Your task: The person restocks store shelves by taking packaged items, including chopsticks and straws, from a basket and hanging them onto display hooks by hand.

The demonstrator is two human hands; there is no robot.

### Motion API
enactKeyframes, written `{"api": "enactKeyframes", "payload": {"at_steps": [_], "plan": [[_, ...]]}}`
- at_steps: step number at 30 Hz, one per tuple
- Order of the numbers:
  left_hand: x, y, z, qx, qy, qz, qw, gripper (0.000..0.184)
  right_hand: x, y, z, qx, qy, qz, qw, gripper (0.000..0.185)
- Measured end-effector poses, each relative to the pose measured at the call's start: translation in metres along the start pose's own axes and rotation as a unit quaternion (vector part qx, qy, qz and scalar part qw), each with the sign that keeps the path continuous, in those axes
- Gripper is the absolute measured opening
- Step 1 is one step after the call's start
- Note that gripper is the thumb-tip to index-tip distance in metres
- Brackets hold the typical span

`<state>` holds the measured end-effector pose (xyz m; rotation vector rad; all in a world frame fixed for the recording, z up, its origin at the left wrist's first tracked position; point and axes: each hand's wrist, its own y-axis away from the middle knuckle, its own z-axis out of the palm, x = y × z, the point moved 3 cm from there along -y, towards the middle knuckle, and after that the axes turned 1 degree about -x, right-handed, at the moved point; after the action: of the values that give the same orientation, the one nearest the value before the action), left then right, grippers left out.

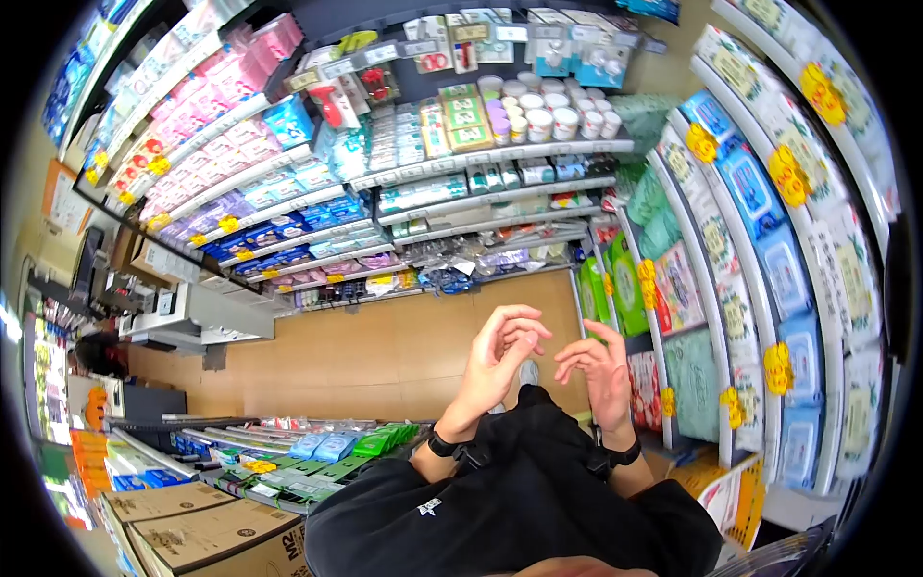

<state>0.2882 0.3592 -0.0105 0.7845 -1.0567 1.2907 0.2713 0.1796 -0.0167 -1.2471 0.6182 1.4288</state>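
Both hands are raised in front of my body over the aisle floor, apart from each other. My left hand (498, 358) is open, its fingers loosely bent and holding nothing. My right hand (598, 373) is likewise open and bare, with the fingers spread and slightly curled. Each wrist wears a black strap. Nearest to the right hand is the shelf unit on the right, with green packs (627, 287) and a red patterned pack (644, 389). Neither hand touches any goods.
Ahead, shelves hold white tubs (539, 124), boxes and hanging packets. Pink packs (207, 96) line the left shelves. Blue wipe packs (750, 192) fill the right side. Cardboard boxes (216, 539) stand at lower left, and a yellow crate (748, 500) at lower right. Tan floor (375, 346) lies between.
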Motion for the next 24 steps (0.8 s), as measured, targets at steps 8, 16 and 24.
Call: {"api": "enactKeyframes", "payload": {"at_steps": [8,16,24], "plan": [[-0.017,0.044,0.03,-0.101,0.043,-0.06,0.992,0.029,-0.021,0.096,0.02,0.117,0.069,-0.017,0.991,0.08],[-0.039,0.074,0.095,-0.238,0.049,-0.115,0.963,0.029,-0.054,0.189,0.005,0.248,0.131,-0.054,0.958,0.076],[-0.064,0.106,0.188,-0.384,-0.005,-0.152,0.911,0.028,-0.088,0.285,-0.027,0.383,0.162,-0.101,0.904,0.069]]}}
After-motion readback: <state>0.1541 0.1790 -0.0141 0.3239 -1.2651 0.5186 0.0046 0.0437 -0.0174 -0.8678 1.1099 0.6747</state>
